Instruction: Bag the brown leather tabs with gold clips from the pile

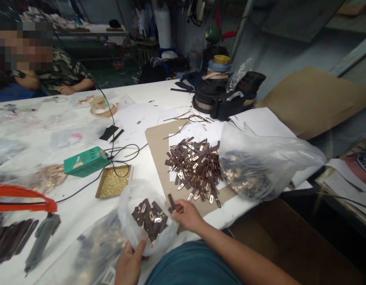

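My left hand grips the near rim of a clear plastic bag, thumb over the edge. Inside the bag's mouth lie several dark brown strap tabs with gold-coloured metal ends. Just right of the opening, my right hand pinches a brown strap tab between thumb and fingers. Beyond that hand, a loose heap of similar tabs covers paper and a sheet of brown cardboard. A second, filled plastic bag rests against the heap's right side.
Left of the open bag stand a shallow box of tiny gold pieces and a green box with black cables. A grey tool hangs from an orange cord at left. Black rolls are at the back. Across the table sits another person.
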`<state>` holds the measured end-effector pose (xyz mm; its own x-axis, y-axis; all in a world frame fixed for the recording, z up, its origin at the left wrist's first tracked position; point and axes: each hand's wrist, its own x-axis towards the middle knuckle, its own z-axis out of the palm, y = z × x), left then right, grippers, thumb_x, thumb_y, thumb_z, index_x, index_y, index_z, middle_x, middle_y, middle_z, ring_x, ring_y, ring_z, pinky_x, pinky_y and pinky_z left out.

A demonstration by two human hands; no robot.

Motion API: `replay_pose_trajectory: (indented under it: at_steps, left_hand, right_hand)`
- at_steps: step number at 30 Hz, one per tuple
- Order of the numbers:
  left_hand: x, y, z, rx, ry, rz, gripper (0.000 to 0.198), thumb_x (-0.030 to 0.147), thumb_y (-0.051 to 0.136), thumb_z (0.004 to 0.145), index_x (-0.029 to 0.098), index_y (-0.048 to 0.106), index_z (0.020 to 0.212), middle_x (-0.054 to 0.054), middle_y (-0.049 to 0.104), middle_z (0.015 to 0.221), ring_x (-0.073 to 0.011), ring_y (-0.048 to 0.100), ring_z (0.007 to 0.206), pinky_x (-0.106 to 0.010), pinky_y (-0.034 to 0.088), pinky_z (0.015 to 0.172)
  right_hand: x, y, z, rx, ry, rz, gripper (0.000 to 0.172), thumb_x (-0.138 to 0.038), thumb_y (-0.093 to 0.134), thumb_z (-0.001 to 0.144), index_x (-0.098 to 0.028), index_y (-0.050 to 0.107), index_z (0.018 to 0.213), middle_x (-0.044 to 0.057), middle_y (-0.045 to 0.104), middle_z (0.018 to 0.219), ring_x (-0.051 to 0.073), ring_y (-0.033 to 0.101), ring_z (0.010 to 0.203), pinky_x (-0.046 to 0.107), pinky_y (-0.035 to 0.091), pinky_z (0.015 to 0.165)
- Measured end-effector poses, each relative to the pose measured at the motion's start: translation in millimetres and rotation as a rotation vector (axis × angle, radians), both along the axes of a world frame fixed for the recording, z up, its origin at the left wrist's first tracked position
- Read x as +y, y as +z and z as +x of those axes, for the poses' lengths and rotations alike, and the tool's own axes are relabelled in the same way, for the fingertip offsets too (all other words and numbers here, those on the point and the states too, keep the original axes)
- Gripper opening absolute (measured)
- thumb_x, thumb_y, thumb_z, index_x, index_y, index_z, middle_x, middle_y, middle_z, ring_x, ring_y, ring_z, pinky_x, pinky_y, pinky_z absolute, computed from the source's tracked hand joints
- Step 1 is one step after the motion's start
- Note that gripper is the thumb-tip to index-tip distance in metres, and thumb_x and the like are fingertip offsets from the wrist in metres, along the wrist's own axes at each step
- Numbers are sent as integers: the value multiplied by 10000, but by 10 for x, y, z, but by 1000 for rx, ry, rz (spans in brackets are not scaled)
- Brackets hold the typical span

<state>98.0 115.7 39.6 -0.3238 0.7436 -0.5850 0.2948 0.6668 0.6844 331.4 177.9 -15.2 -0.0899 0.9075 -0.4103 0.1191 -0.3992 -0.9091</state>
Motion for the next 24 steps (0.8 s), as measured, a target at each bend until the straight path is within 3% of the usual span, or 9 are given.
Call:
replay_pose_trajectory:
  at_steps: [1, 3, 5, 8, 11, 13, 18, 22, 24]
  left_hand:
    - [-3, 16, -2, 0, 7, 2, 723, 733, 637, 748, 101, 715, 1090, -105, 751, 885, -284, 692, 769, -379, 544, 735]
    - [-12, 27, -32, -11, 10, -16, 744, 742, 645, 738, 117, 709, 1137, -104, 763, 962, -290, 706, 817, -384, 557, 765]
    - [-24, 12, -84, -32, -12, -49, 779, 763, 645, 726, 127, 697, 1173, -100, 765, 1010, -298, 715, 861, -388, 566, 795]
    - [-29, -12, -132, -50, -35, -60, 774, 764, 658, 707, 118, 705, 1131, -104, 764, 967, -314, 717, 847, -397, 575, 787]
    - [4, 22, -93, -21, -15, -19, 693, 719, 654, 734, 123, 721, 1081, -94, 755, 869, -309, 708, 773, -397, 573, 737]
    - [41, 71, -44, 1, -14, 2, 657, 693, 637, 762, 120, 725, 1070, -90, 751, 843, -296, 701, 744, -387, 568, 715]
    - [87, 129, -18, -14, -4, 8, 645, 676, 629, 772, 112, 720, 1071, -105, 758, 902, -298, 706, 788, -380, 572, 719]
    - [74, 97, -65, -25, -15, -18, 614, 657, 634, 767, 111, 726, 1030, -102, 746, 854, -296, 701, 762, -388, 576, 729]
    - [73, 87, -56, -23, -7, -14, 611, 661, 639, 761, 113, 728, 1016, -96, 740, 831, -294, 699, 746, -391, 576, 728]
  right_hand:
    - [-15, 39, -73, 23, 77, 27, 396, -271, 747, 759, -164, 741, 1140, 28, 689, 920, 139, 638, 779, 208, 491, 706]
    - [6, 73, -12, -72, 53, 116, 409, -297, 767, 775, -185, 742, 1167, 32, 684, 1015, 135, 644, 846, 215, 503, 763]
    - [82, 51, 310, -334, -139, 187, 373, -316, 729, 830, -200, 737, 1184, 44, 659, 1131, 139, 634, 940, 233, 503, 846]
    - [218, -55, 993, -780, -367, 113, 436, -374, 706, 872, -206, 704, 1274, 65, 624, 1230, 172, 608, 1049, 276, 479, 936]
    - [311, -188, 1457, -962, -345, 1, 486, -441, 731, 858, -197, 702, 1277, 77, 644, 1203, 213, 601, 1110, 279, 455, 889]
    - [346, -268, 1558, -932, -332, -54, 443, -439, 732, 855, -206, 718, 1232, 56, 679, 1116, 202, 625, 1040, 262, 429, 821]
    - [381, -387, 1582, -617, -485, -169, 370, -418, 725, 827, -147, 757, 1078, 48, 718, 929, 193, 659, 837, 262, 415, 746]
    - [354, -326, 1614, -539, -512, -129, 384, -432, 628, 859, -106, 766, 1008, 75, 728, 930, 206, 679, 870, 267, 463, 788]
    - [317, -227, 1465, -492, -510, -103, 424, -461, 617, 850, -101, 766, 1018, 82, 729, 919, 211, 683, 860, 264, 481, 772]
